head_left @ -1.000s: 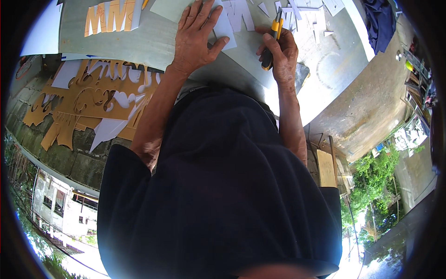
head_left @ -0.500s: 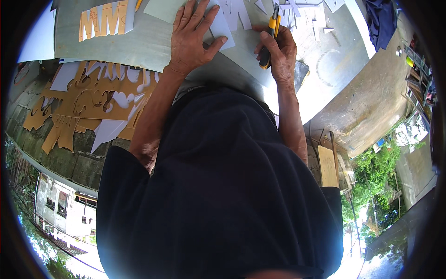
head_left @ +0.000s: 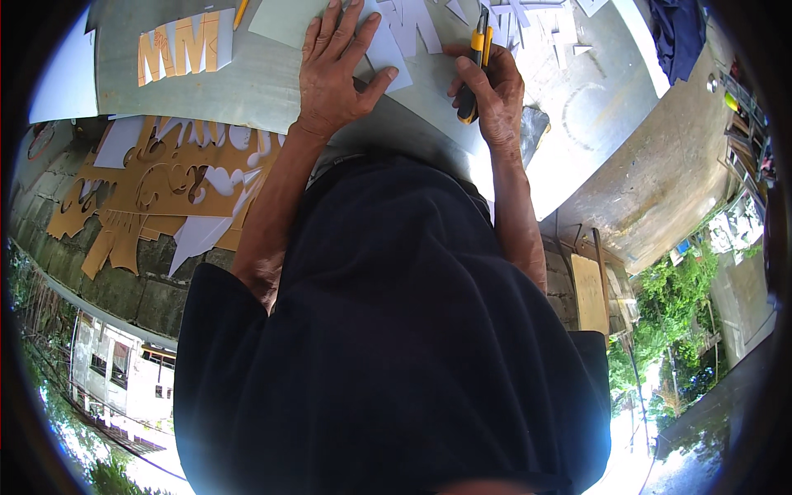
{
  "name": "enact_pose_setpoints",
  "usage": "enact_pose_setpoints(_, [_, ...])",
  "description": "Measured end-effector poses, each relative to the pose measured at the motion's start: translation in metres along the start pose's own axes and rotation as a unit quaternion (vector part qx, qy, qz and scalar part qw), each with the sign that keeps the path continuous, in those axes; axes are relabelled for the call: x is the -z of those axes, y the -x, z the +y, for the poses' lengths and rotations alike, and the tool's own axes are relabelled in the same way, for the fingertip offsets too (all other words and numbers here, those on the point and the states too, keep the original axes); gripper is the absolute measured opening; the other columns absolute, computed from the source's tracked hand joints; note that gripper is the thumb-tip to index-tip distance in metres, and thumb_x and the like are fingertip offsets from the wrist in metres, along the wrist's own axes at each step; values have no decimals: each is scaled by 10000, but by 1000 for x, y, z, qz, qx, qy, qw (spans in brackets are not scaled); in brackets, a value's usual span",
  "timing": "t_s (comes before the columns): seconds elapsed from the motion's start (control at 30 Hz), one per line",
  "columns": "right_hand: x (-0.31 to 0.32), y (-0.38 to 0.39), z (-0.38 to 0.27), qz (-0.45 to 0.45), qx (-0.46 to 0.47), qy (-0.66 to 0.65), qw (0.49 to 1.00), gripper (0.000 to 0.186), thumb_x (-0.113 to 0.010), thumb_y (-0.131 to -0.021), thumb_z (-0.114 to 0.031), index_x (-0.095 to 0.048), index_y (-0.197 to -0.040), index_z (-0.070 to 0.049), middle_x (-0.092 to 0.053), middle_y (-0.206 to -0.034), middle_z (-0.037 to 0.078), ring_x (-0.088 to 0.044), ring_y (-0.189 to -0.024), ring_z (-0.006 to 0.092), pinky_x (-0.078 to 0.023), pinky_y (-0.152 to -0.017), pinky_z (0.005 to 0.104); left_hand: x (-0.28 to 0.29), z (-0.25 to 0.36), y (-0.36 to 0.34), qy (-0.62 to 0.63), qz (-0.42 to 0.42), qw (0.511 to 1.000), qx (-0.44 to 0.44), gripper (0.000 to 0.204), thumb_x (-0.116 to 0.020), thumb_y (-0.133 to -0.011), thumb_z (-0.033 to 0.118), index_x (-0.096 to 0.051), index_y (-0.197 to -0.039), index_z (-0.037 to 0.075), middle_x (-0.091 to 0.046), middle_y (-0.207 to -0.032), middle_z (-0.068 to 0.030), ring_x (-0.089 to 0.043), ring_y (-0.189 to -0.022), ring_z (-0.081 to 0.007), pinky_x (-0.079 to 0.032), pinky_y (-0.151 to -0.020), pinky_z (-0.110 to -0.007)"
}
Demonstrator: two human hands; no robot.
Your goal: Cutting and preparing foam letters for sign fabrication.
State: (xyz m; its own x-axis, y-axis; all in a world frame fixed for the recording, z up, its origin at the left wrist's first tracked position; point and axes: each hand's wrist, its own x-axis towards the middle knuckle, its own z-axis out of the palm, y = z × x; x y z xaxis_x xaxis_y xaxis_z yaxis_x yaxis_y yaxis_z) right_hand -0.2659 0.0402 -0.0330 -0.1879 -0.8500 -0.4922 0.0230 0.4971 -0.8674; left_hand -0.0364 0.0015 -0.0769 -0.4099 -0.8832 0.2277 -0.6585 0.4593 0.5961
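Note:
My left hand (head_left: 338, 70) lies flat with its fingers spread, pressing on a pale sheet (head_left: 285, 25) and a white piece (head_left: 388, 59) on the table. To its right, my right hand (head_left: 495, 95) is closed around a yellow and black utility knife (head_left: 476, 66), held upright with its tip pointing away from me. White cut-out pieces (head_left: 412, 29) lie just beyond and between the hands. At the left of the table sits a panel with tan M-shaped letters (head_left: 186, 48), and a yellow pencil (head_left: 241, 13) rests beside it.
White offcuts (head_left: 536, 25) are scattered at the far right of the grey table (head_left: 264, 78). Brown cut-out sheets (head_left: 157, 181) are piled below the table's left edge. Dark blue cloth (head_left: 678, 37) hangs at the far right, above a concrete floor (head_left: 652, 181).
The view has shifted slightly, so the table items and the side surroundings appear a little displaced. Both hands keep nearly the same pose, and the knife stays in my right hand.

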Motion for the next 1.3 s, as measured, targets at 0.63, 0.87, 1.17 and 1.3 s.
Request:
enact_pose_setpoints(0.63, [0,0,1,-1,5,11,1000,385,-750,-915,-260,-586,-1113,26,-761,-1001,89,-645,-630,108,-543,-575,266,0,-1,0,-3,-2,1000,-1,671,-794,-831,344,-609,-1413,67,-480,-1561,-154,-376,-1482,-388,-251,-1207,-539])
enact_pose_setpoints(0.87, [-3,0,-3,6,3,2,1000,359,-750,-915,-256,-612,-1101,19,-737,-920,85,-646,-632,112,-530,-566,267,0,-1,-1,-7,-3,1000,2,647,-799,-831,348,-633,-1390,69,-481,-1562,-147,-379,-1481,-385,-258,-1206,-538])
enact_pose_setpoints(1.17, [-2,2,1,27,20,54,998,413,-774,-903,-268,-600,-1116,40,-720,-800,103,-659,-602,132,-533,-559,287,9,10,-8,-74,-45,996,15,591,-779,-853,395,-667,-1352,99,-489,-1566,-74,-385,-1476,-381,-282,-1179,-622])
enact_pose_setpoints(1.3, [-14,20,-13,60,34,150,986,462,-784,-918,-271,-576,-1172,54,-706,-759,112,-678,-613,161,-542,-573,318,7,8,-6,-96,-45,994,30,528,-762,-874,365,-688,-1332,112,-490,-1572,-31,-382,-1480,-381,-281,-1148,-684])
